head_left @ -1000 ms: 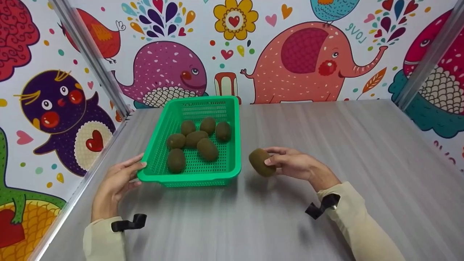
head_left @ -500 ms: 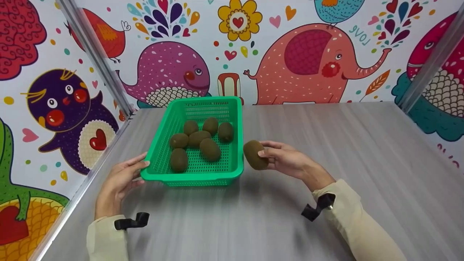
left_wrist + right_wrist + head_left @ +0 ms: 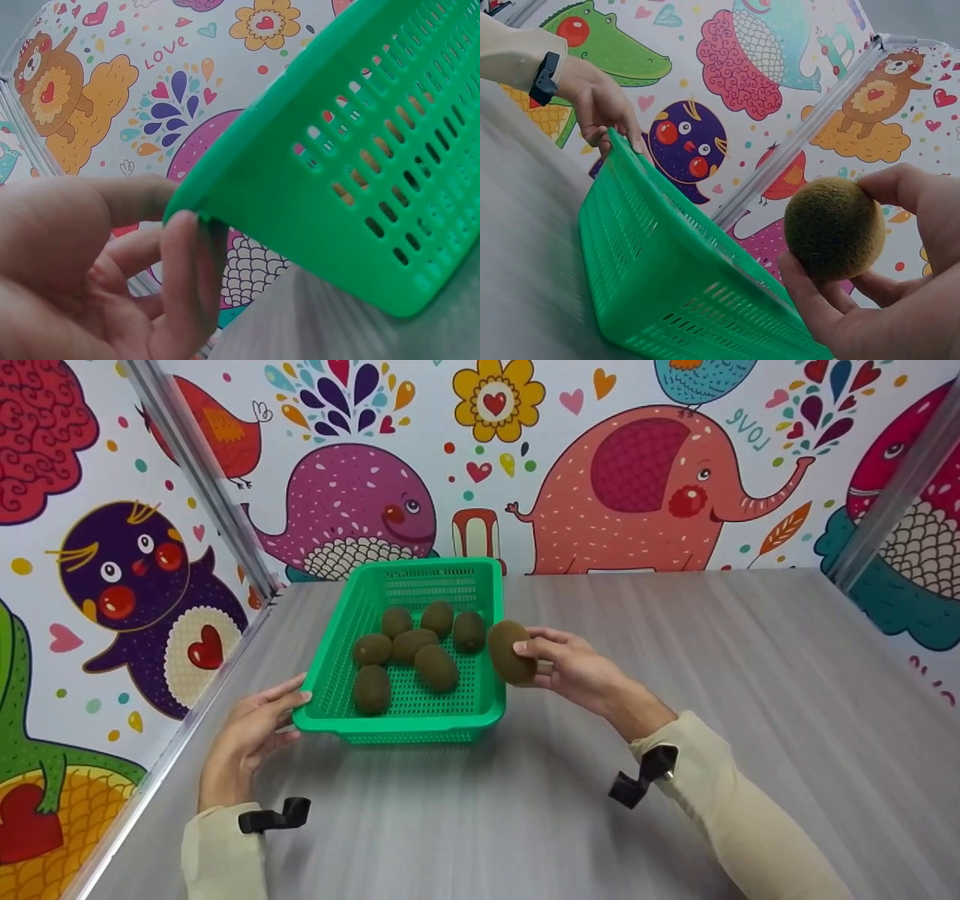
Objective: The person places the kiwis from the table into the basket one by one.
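Observation:
A green plastic basket [image 3: 420,725] stands on the table with several brown kiwis [image 3: 436,668] lying on its slotted floor. My left hand [image 3: 251,735] grips the basket's near left corner; in the left wrist view the fingers [image 3: 184,262] curl under its rim. My right hand [image 3: 574,667] holds one kiwi [image 3: 510,654] between thumb and fingers at the basket's right rim, which it overlaps in the head view. From the right wrist, that kiwi [image 3: 834,229] shows end-on, raised at the height of the basket's rim.
The grey wood-grain table [image 3: 675,660] extends to the right and in front of the basket. Printed cartoon walls [image 3: 630,495] stand behind and at the sides, with metal posts [image 3: 217,487] at the corners. Black wrist mounts [image 3: 645,776] sit on both sleeves.
My right hand has carried its kiwi up and to the left, from beside the basket to its right rim. The left hand keeps its hold on the corner.

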The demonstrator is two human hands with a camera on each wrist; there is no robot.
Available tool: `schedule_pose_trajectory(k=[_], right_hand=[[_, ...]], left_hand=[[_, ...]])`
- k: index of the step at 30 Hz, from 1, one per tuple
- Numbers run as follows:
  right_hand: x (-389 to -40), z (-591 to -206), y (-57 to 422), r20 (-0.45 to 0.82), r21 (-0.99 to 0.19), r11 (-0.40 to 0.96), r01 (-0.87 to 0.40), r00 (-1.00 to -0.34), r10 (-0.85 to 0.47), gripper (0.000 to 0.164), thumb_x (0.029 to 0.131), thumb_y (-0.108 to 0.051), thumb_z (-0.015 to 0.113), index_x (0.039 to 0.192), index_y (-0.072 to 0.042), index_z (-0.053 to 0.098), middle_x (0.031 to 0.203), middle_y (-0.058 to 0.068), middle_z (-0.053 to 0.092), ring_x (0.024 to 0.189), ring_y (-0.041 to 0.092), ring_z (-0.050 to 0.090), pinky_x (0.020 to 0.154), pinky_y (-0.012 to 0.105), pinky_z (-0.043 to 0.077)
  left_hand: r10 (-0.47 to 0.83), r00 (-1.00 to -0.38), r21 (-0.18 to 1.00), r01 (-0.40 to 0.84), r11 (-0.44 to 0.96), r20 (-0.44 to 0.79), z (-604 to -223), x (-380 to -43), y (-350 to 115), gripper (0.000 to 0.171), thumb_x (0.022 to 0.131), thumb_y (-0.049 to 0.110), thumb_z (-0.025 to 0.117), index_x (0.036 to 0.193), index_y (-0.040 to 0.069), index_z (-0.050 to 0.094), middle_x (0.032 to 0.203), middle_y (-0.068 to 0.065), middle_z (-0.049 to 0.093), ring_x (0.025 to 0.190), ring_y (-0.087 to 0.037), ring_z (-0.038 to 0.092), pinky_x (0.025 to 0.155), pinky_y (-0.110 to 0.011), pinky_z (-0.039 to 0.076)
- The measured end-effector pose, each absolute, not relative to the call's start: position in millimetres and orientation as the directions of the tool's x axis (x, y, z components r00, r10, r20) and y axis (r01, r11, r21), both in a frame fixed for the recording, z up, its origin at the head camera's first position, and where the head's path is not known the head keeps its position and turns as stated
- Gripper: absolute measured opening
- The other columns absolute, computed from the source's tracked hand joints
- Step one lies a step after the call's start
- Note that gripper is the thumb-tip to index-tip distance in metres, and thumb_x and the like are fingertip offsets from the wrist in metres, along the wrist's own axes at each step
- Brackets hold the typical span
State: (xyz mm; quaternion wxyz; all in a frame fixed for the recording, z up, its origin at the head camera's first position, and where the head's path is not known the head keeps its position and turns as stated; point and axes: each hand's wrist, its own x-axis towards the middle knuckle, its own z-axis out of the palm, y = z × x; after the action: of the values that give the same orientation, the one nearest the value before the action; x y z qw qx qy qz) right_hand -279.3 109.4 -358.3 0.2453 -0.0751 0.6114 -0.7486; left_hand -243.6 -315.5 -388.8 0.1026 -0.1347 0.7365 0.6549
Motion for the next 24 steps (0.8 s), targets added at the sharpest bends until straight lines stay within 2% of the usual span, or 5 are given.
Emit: schedule_pose_trajectory(k=[9, 16, 24], right_hand=[[-285, -349, 88, -0.163, -0.96, -0.137, 0.244, -0.885, -0.437, 0.054, 0.099, -0.021, 0.062, 0.146, -0.003, 0.043, 0.137, 0.013, 0.05, 0.114, 0.027, 0.061, 0.102, 0.038, 0.054], [-288, -348, 70, -0.205, -0.959, -0.086, 0.27, -0.87, -0.449, 0.059, 0.096, -0.022, 0.068, 0.145, -0.005, 0.041, 0.14, 0.015, 0.051, 0.123, 0.03, 0.06, 0.106, 0.042, 0.051], [-290, -345, 53, -0.252, -0.956, -0.014, 0.292, -0.846, -0.469, 0.06, 0.094, -0.024, 0.071, 0.144, -0.01, 0.041, 0.141, 0.011, 0.052, 0.128, 0.029, 0.059, 0.108, 0.041, 0.049]], left_hand=[[-0.052, -0.946, 0.936, -0.325, 0.131, -0.321, -388, -242, -315, 0.071, 0.096, 0.033, 0.068, 0.156, 0.013, 0.034, 0.098, 0.017, 0.066, 0.083, -0.003, 0.067, 0.073, -0.022, 0.058], [-0.048, -0.944, 0.936, -0.33, 0.123, -0.327, -388, -242, -315, 0.071, 0.096, 0.032, 0.068, 0.155, 0.013, 0.035, 0.097, 0.015, 0.068, 0.082, -0.004, 0.067, 0.074, -0.023, 0.058], [-0.041, -0.95, 0.942, -0.312, 0.121, -0.309, -386, -242, -313, 0.07, 0.096, 0.03, 0.068, 0.155, 0.012, 0.035, 0.097, 0.015, 0.068, 0.082, -0.004, 0.068, 0.073, -0.024, 0.059]])
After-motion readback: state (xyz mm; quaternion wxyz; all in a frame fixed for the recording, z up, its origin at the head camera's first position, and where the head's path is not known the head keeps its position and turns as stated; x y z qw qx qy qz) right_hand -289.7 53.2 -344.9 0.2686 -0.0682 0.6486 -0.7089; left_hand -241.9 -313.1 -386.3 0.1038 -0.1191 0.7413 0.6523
